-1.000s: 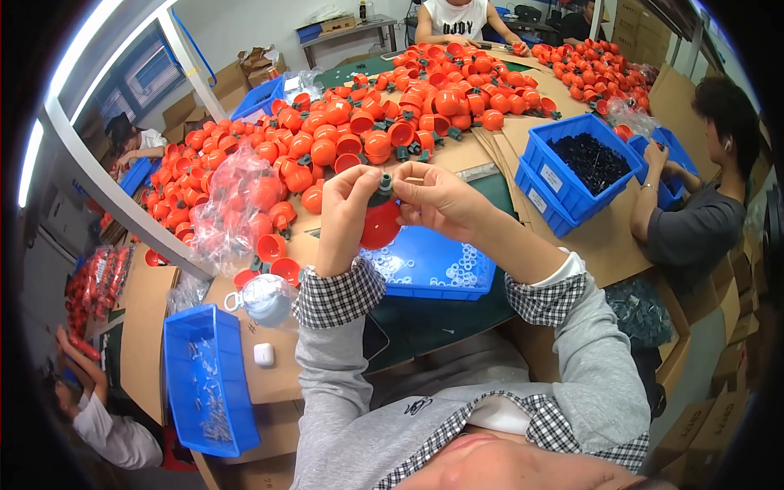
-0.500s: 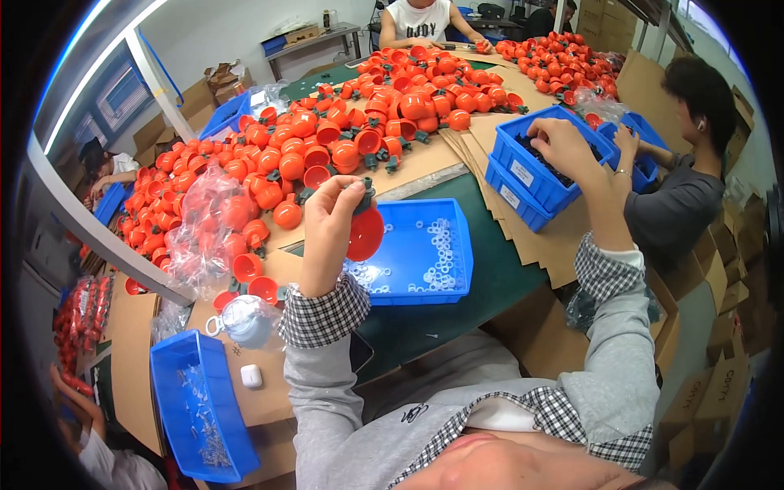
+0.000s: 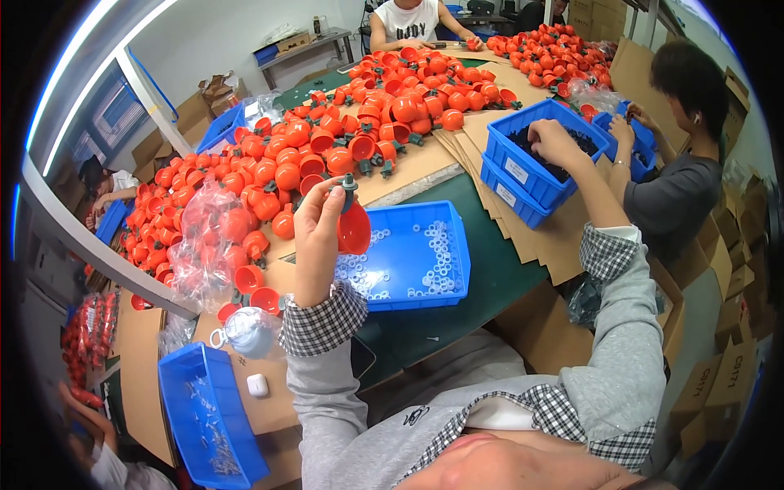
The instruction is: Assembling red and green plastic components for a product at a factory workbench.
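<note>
- Green worktable [image 3: 500, 282] is topped by washer tray [image 3: 416, 305].
- At tray's left, red cup [image 3: 354, 229], likely light, stiff, is aptly stem-pinched by left hand [image 3: 317, 222].
- Right of tray, among black parts [image 3: 520, 140], right hand's [image 3: 557, 144] grip cannot be told.

The far wall [image 3: 233, 28] is plain and white toward eleven o'clock, and I see a metal table [image 3: 327, 38] standing near it on straight legs. Over at ten o'clock there's a window [image 3: 114, 110], bluish and dim, with a fluorescent tube [image 3: 69, 53] glaring hard white above it. A white post [image 3: 151, 102] rises close to the panes, and a pale beam [image 3: 90, 237] sweeps down past nine o'clock, bowed by the lens. The broad surface [image 3: 498, 220] takes up the middle, its green top bare toward three. Brown cartons [image 3: 592, 20] stack up at one o'clock; more boxes [image 3: 710, 400] crowd four o'clock.
</note>
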Demonstrator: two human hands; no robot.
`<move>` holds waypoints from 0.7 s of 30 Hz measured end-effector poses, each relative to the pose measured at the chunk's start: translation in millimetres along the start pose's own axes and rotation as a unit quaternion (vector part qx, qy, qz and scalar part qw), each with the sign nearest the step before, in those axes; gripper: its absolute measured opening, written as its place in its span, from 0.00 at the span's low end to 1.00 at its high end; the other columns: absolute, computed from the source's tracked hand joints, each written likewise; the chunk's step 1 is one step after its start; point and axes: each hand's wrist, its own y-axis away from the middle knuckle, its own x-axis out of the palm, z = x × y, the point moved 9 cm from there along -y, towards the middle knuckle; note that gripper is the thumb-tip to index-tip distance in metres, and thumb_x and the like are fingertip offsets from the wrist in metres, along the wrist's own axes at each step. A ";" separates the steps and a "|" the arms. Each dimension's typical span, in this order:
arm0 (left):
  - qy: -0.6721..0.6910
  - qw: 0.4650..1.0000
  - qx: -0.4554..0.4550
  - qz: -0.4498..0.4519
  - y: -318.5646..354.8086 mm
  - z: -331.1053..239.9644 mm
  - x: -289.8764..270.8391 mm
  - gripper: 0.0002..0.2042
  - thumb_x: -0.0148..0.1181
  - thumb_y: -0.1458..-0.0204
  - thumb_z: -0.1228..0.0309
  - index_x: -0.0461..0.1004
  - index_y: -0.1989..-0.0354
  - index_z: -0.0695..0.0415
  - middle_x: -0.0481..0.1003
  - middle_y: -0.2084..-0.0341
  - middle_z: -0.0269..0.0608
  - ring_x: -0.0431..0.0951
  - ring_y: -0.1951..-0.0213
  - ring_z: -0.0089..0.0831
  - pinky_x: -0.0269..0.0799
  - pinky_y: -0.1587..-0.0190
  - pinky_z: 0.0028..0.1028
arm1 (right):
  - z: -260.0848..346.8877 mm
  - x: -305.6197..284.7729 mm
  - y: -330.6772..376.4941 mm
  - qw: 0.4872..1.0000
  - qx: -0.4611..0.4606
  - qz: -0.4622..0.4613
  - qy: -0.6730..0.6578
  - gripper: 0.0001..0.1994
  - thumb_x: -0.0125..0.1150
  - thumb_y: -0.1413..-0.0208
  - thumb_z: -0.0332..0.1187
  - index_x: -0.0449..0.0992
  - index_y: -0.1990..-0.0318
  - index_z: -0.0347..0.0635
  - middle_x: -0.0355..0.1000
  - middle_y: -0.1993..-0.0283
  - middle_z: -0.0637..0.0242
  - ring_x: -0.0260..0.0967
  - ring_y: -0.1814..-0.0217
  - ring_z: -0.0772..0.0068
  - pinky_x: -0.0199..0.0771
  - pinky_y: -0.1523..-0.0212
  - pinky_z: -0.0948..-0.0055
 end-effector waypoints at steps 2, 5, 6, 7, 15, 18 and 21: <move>-0.015 1.000 0.013 0.012 -1.7 2.2 4.7 0.12 0.51 0.43 0.69 0.70 0.58 0.66 0.73 0.71 0.34 0.71 0.69 0.17 0.66 0.65 0.16 | -5.3 -17.2 -0.5 0.997 0.006 -0.079 -0.008 0.05 0.58 0.57 0.23 0.75 0.69 0.36 0.74 0.69 0.54 0.72 0.63 0.56 0.71 0.58 0.65; -0.067 0.997 0.029 0.018 1.5 -2.9 2.4 0.12 0.53 0.44 0.69 0.69 0.57 0.66 0.72 0.72 0.33 0.68 0.71 0.15 0.64 0.69 0.15 | 30.1 -44.5 1.6 0.974 -0.006 -0.179 -0.136 0.06 0.56 0.52 0.23 0.75 0.66 0.35 0.74 0.70 0.58 0.73 0.64 0.65 0.71 0.60 0.71; -0.091 0.995 0.029 0.028 1.2 -0.6 6.0 0.12 0.54 0.44 0.69 0.69 0.57 0.65 0.71 0.73 0.32 0.67 0.72 0.14 0.63 0.71 0.14 | 45.9 -54.2 9.0 0.950 -0.009 -0.200 -0.241 0.07 0.54 0.49 0.22 0.75 0.63 0.33 0.74 0.70 0.62 0.72 0.65 0.72 0.71 0.61 0.75; -0.118 0.991 0.048 0.031 1.9 -3.4 4.1 0.13 0.55 0.45 0.68 0.69 0.57 0.66 0.71 0.75 0.31 0.66 0.74 0.13 0.62 0.74 0.15 | 73.0 -51.8 11.5 0.923 -0.032 -0.156 -0.349 0.08 0.53 0.48 0.23 0.74 0.61 0.33 0.73 0.69 0.63 0.72 0.63 0.74 0.70 0.61 0.77; -0.182 0.977 0.033 0.110 8.8 -1.9 22.4 0.13 0.54 0.44 0.69 0.68 0.55 0.64 0.73 0.68 0.33 0.71 0.65 0.15 0.66 0.64 0.14 | 233.9 -2.6 41.7 0.765 -0.160 0.074 -0.619 0.08 0.57 0.50 0.18 0.69 0.62 0.34 0.69 0.63 0.67 0.71 0.62 0.78 0.72 0.58 0.81; -0.175 0.978 0.030 0.110 12.1 -5.3 24.3 0.13 0.54 0.44 0.70 0.67 0.55 0.65 0.73 0.70 0.32 0.70 0.68 0.13 0.65 0.68 0.13 | 246.8 4.8 37.4 0.789 -0.189 0.070 -0.580 0.09 0.59 0.51 0.18 0.69 0.62 0.34 0.69 0.62 0.67 0.71 0.61 0.78 0.72 0.57 0.81; -0.182 0.979 0.033 0.091 10.7 -7.2 22.3 0.13 0.54 0.45 0.71 0.67 0.55 0.66 0.72 0.72 0.30 0.68 0.71 0.11 0.63 0.71 0.12 | 257.7 1.2 39.0 0.755 -0.222 0.076 -0.612 0.11 0.60 0.53 0.17 0.69 0.62 0.33 0.68 0.62 0.66 0.70 0.59 0.78 0.72 0.56 0.80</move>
